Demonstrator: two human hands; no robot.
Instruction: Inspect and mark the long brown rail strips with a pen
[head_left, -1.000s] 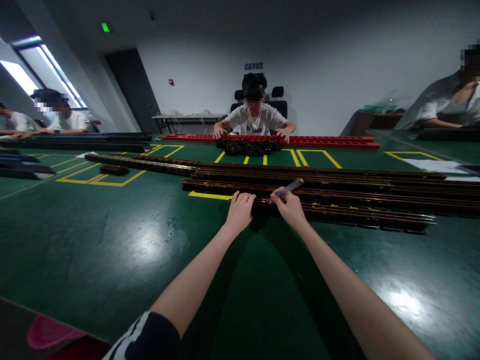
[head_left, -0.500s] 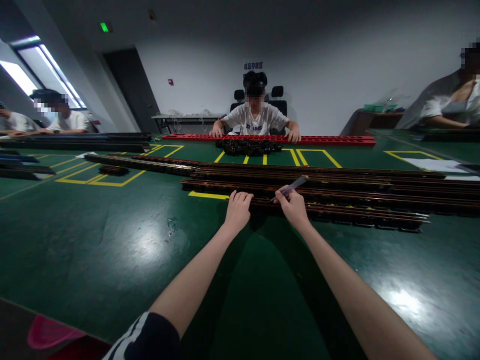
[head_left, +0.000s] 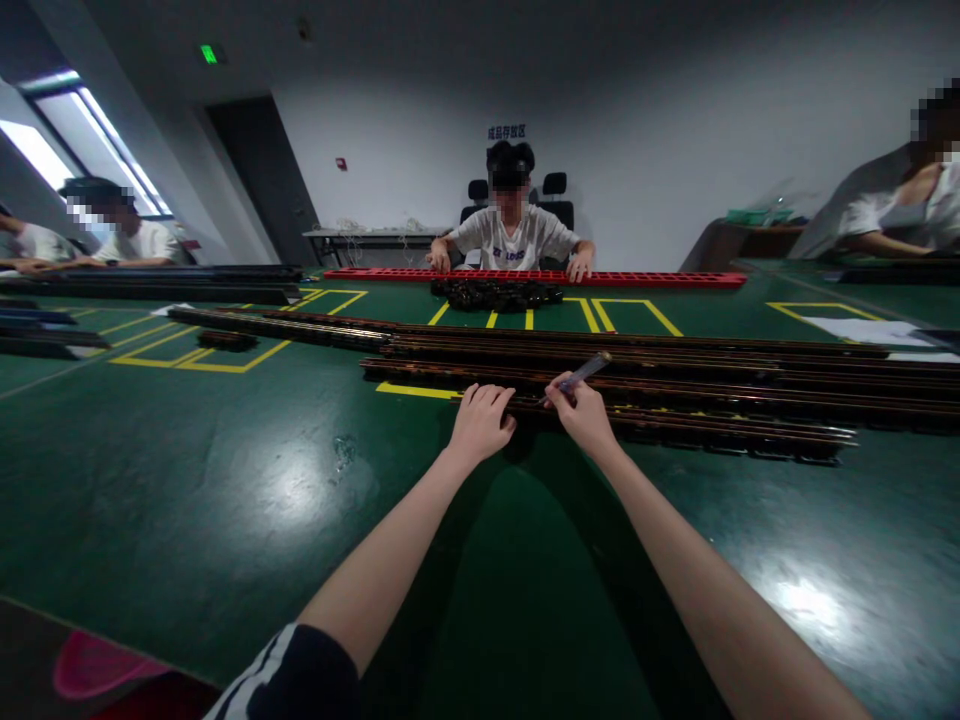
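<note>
My left hand (head_left: 484,422) curls over the left part of a long dark strip (head_left: 735,430) with shiny edges, fingers on top and thumb on the near side. Between the thumb and fingers of my right hand (head_left: 583,415) is a slim pen-like tool (head_left: 589,372) with a greyish handle. Its thin tip points down and left at the strip, between my two hands. Whether the tip touches the strip I cannot tell. Just beyond my hands lies a bundle of similar dark strips (head_left: 675,358), running left to right.
The green table (head_left: 225,500) has yellow tape lines (head_left: 416,391). Across it, a person (head_left: 510,240) has both hands on a long red slotted bar (head_left: 660,279), behind a heap of black parts (head_left: 495,294). Other people sit left and right. A pink basin (head_left: 101,665) stands below the table edge.
My left hand has shifted slightly right, its thumb now showing apart from the fingers. My right hand and the tool have moved a little left. The person opposite has moved their hands slightly.
</note>
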